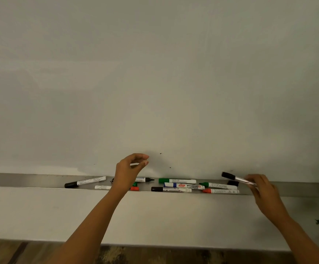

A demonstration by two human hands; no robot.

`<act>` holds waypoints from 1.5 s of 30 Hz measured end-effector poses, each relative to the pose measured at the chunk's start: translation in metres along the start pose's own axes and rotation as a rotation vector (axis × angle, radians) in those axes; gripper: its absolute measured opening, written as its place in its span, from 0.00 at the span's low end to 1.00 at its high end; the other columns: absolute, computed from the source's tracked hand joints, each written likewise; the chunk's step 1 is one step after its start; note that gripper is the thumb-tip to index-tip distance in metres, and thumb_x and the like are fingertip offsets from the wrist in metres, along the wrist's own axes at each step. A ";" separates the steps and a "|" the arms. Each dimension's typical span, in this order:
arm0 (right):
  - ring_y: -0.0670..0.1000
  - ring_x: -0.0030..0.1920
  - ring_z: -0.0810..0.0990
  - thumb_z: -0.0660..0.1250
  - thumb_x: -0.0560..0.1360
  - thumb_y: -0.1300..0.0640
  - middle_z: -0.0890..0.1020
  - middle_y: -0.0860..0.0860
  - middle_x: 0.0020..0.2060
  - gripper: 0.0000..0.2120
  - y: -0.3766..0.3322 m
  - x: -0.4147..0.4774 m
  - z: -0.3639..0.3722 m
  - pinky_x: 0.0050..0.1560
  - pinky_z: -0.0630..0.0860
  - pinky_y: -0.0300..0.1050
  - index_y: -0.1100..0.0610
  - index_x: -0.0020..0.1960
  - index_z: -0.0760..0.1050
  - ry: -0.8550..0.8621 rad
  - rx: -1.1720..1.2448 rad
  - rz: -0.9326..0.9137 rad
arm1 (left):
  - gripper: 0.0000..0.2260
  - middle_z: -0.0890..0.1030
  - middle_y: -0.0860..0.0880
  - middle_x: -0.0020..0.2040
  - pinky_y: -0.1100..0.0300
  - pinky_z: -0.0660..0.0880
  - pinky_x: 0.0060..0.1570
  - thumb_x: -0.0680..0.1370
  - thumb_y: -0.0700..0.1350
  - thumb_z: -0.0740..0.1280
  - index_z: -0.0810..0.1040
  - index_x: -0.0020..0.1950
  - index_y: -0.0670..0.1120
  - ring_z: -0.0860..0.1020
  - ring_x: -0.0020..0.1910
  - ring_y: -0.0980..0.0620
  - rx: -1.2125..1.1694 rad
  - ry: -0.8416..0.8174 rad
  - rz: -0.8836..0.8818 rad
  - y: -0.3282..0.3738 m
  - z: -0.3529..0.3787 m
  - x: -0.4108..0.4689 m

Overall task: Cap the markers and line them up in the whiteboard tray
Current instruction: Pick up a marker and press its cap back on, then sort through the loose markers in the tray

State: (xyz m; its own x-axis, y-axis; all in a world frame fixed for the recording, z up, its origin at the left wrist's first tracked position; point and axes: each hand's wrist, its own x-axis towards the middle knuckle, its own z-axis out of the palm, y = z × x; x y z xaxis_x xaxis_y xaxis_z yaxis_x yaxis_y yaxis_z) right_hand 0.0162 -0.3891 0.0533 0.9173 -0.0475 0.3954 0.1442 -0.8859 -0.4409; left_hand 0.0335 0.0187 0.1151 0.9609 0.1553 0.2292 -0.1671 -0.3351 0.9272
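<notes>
A person is standing at a whiteboard [155, 73], both bare arms reaching toward the metal tray [21, 180] along its lower edge.

The left hand [130, 168] is hovering just above the tray, its fingers curving loosely toward the thumb with a small gap between them; nothing is showing in that gap.

The right hand [263, 189] is pinching a marker with a black cap [236, 178] near its back end, holding it tilted over the tray, capped end pointing toward the left hand.

Markers are lying scattered in the tray. Beyond the left hand's outer side, a black marker [84, 181] is resting at a slant, and a white barrel [102, 187] is disappearing behind the left wrist. Just beside that wrist, toward the right hand, an uncapped black marker [145, 180], a green piece [135, 184] and a red piece [134, 188] are showing.

Between the two hands, a green marker [176, 181], a blue marker [183, 185] and another black marker [171, 189] are lying close together. Nearer the right hand, an uncapped green marker [217, 185] and a red marker [220, 191] are lying, with a loose black cap [233, 183] right under the held marker
</notes>
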 end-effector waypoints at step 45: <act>0.48 0.59 0.71 0.57 0.78 0.48 0.77 0.44 0.57 0.13 -0.049 0.048 0.056 0.56 0.63 0.43 0.46 0.60 0.75 -0.457 -0.549 -0.319 | 0.06 0.81 0.44 0.48 0.56 0.72 0.49 0.74 0.42 0.68 0.80 0.49 0.42 0.76 0.49 0.47 0.687 -0.153 -0.035 -0.079 -0.012 -0.003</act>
State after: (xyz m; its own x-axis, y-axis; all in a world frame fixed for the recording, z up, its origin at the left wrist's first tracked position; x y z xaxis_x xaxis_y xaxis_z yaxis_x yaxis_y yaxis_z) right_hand 0.0740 -0.3220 0.0493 0.9415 0.3368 0.0125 0.3315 -0.9320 0.1466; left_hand 0.0414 0.0560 0.0443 0.9918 0.0612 0.1120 -0.0068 -0.8513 0.5247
